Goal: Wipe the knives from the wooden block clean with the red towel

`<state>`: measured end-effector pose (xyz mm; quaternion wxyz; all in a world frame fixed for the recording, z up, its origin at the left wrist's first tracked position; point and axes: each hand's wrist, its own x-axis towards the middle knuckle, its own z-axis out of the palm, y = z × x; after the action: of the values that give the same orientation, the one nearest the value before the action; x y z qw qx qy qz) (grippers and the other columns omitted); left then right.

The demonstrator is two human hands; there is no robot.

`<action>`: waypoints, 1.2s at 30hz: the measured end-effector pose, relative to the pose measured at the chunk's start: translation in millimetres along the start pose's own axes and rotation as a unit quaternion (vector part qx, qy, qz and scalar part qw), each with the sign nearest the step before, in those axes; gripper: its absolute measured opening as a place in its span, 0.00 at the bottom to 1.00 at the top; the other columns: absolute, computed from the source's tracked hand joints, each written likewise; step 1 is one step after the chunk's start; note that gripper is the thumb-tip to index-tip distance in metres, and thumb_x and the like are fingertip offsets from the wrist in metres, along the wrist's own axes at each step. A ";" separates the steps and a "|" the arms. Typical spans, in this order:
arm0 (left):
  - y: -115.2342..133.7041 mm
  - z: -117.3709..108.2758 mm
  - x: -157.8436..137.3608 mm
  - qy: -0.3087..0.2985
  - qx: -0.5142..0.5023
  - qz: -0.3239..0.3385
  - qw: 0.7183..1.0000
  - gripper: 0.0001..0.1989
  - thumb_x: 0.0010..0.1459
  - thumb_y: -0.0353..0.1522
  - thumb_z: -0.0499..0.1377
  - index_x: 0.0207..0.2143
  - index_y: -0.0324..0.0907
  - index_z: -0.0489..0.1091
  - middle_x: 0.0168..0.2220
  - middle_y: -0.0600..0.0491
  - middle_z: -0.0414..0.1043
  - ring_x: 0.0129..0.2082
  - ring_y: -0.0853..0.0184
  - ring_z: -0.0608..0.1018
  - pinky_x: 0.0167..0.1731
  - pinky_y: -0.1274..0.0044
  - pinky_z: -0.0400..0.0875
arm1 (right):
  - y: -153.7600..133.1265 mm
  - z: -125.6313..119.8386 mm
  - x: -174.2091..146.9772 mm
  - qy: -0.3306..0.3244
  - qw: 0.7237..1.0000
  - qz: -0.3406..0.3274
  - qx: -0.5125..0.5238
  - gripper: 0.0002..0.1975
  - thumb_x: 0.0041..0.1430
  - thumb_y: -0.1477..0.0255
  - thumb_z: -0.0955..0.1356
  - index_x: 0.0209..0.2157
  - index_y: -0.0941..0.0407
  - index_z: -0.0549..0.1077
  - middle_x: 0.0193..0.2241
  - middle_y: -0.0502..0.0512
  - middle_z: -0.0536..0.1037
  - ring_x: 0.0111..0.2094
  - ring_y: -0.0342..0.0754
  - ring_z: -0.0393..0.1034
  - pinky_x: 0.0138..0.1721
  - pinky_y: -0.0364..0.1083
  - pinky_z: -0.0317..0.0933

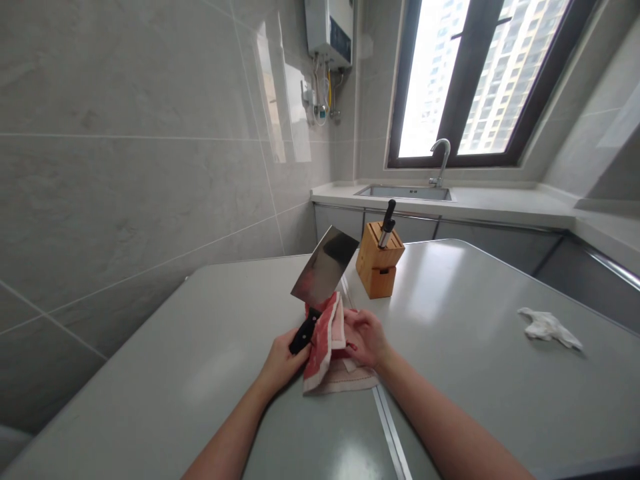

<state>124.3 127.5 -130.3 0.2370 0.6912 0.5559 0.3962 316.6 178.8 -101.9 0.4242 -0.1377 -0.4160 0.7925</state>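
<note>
My left hand (284,362) is closed around the black handle of a cleaver (326,265), whose broad shiny blade points up and away from me. Bunched in my right hand (366,337) is a red and pale pink cloth (325,350), its fingers curled into the folds. Part of the cloth lies against the cleaver where handle and blade meet, and its lower edge hangs down near the table. Some of my right fingers are hidden by the cloth.
A wooden knife block (376,263) with black-handled tools stands just beyond my hands on the grey table (225,333). A crumpled white cloth (549,328) lies at the right. Behind are a counter with a sink (405,193) and a faucet (442,160); a tiled wall is at left.
</note>
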 end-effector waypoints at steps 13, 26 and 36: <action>7.5 2.8 0.5 -0.039 0.013 0.026 0.999 0.10 0.52 0.36 0.56 0.31 0.37 0.69 0.26 0.54 0.71 0.26 0.68 0.70 0.25 0.80 0.62 | 25.3 -3.1 6.6 0.077 0.994 -0.038 -0.064 0.14 0.41 0.75 0.72 0.34 0.57 0.72 0.30 0.52 0.77 0.29 0.44 0.71 0.34 0.44 0.65; 9.0 4.1 -4.2 -0.065 0.069 0.054 0.994 0.09 0.52 0.32 0.55 0.36 0.40 0.70 0.31 0.52 0.73 0.29 0.67 0.72 0.29 0.79 0.62 | 31.0 -1.6 5.2 0.114 0.988 -0.064 -0.087 0.13 0.43 0.70 0.72 0.34 0.57 0.74 0.34 0.55 0.77 0.36 0.49 0.71 0.43 0.49 0.62; 8.1 2.9 -3.9 -0.064 0.044 0.060 0.995 0.14 0.52 0.31 0.56 0.43 0.42 0.69 0.38 0.50 0.74 0.35 0.64 0.74 0.35 0.78 0.65 | 31.7 -3.2 8.8 0.144 0.984 -0.085 -0.069 0.14 0.42 0.69 0.73 0.34 0.57 0.74 0.34 0.56 0.78 0.36 0.50 0.72 0.43 0.50 0.62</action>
<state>131.1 121.8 -126.9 0.2170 0.7569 0.5141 0.3403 295.5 178.2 -127.3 0.5348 -0.2436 -0.4139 0.6952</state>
